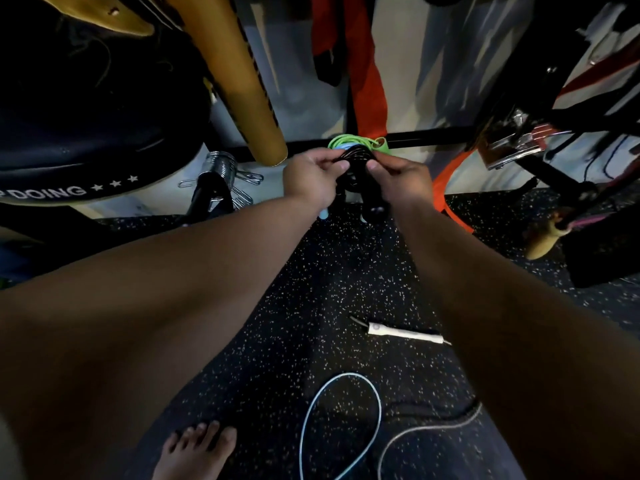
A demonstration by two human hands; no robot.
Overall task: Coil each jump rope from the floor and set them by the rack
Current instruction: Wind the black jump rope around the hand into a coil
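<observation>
Dim, soft-focused, fisheye-warped at edges.

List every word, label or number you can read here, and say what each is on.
"DOING", then three stars: white print on the black padded gear at far left; whatever comes before it is cut off.
Small mark on the white rope handle on the floor: too small to read.
No text shows on the black rope coil gripped by the left hand and right hand.
</observation>
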